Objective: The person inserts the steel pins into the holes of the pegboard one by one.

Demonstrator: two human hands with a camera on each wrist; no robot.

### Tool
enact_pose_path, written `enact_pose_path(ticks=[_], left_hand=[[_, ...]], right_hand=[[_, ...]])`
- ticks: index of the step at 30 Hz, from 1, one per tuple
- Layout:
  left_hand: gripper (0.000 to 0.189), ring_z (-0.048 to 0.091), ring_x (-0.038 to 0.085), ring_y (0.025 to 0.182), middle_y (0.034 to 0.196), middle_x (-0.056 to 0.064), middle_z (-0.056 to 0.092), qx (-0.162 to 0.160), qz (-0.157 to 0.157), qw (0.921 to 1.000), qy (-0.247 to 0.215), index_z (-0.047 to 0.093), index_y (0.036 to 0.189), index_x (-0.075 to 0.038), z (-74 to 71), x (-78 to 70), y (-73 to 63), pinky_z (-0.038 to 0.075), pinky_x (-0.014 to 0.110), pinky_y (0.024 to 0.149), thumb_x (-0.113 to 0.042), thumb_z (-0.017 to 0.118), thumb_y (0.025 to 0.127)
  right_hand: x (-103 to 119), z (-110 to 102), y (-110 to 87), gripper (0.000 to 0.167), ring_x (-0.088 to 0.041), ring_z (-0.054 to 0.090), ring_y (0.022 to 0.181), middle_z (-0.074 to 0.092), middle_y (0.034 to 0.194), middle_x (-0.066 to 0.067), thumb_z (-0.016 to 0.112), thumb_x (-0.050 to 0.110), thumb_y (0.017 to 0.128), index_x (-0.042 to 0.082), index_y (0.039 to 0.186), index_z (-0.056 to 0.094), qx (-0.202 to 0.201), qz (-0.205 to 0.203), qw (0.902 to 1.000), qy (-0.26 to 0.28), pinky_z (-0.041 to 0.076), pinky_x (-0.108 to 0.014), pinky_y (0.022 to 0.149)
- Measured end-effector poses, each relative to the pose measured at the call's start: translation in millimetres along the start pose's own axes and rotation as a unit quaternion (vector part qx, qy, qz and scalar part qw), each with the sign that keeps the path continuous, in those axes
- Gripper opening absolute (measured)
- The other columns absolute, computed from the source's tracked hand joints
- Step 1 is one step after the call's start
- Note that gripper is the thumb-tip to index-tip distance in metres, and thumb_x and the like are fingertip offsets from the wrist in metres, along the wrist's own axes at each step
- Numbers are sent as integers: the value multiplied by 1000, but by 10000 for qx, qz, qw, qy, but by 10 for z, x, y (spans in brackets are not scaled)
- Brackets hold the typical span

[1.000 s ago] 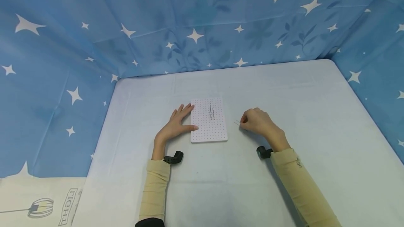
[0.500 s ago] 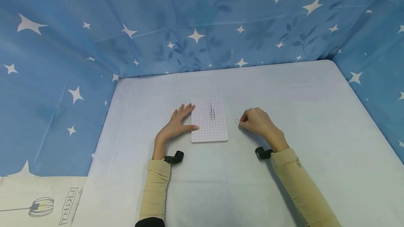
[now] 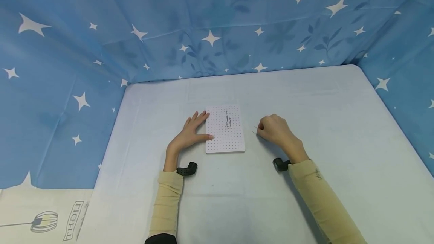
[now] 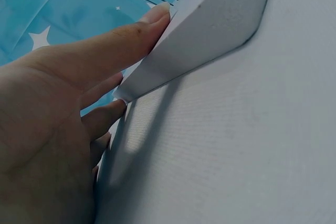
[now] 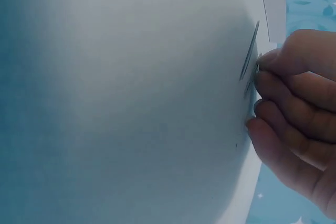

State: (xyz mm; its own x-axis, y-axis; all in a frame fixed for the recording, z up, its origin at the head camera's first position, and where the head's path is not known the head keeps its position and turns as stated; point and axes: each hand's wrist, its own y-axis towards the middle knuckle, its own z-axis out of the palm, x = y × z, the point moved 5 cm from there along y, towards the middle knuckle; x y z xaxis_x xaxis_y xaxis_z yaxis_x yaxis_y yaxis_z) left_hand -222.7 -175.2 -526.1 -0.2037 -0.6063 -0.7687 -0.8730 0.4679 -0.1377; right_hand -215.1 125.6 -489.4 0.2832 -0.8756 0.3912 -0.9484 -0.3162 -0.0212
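A white pegboard (image 3: pixel 223 138) dotted with small holes lies on the table. Several thin dark needles (image 3: pixel 227 119) stand up from its upper part. My left hand (image 3: pixel 187 135) lies against the board's left side, thumb on the top face near the edge and the other fingers spread along the side. To the right of the board, my right hand (image 3: pixel 275 128) pinches a thin metal needle (image 5: pixel 258 66) between thumb and index finger, low over the table. Another needle (image 5: pixel 249 51) lies on the cloth beside the fingertips.
White cloth covers the table (image 3: pixel 223 202). A blue curtain (image 3: pixel 237 22) with white stars hangs behind it and along both sides. Black wrist cameras (image 3: pixel 187 169) sit on both wrists. A printed beige cloth (image 3: pixel 40 214) shows at lower left.
My right hand has curled more and shifted very slightly left and away from me, covering more of the needles beside it. The left hand and the pegboard stay in place.
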Motion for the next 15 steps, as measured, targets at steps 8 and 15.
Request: enact_pose_path(ticks=[8, 15], left_hand=[[94, -6, 23, 162, 174, 1, 14, 7, 60, 10000, 42, 23, 166, -21, 1, 9, 19, -9, 47, 130, -36, 79, 91], [94, -6, 23, 162, 174, 1, 14, 37, 33, 10000, 26, 23, 166, -20, 11, 3, 16, -9, 46, 130, -35, 79, 91]], right_hand=[[-42, 21, 24, 16, -24, 69, 72, 77, 86, -13, 71, 13, 89, 0, 88, 80, 239, 222, 9994, 142, 60, -43, 69], [-135, 41, 12, 13, -19, 61, 68, 73, 81, -7, 71, 15, 87, 4, 86, 75, 187, 340, 9969, 690, 53, -36, 65]])
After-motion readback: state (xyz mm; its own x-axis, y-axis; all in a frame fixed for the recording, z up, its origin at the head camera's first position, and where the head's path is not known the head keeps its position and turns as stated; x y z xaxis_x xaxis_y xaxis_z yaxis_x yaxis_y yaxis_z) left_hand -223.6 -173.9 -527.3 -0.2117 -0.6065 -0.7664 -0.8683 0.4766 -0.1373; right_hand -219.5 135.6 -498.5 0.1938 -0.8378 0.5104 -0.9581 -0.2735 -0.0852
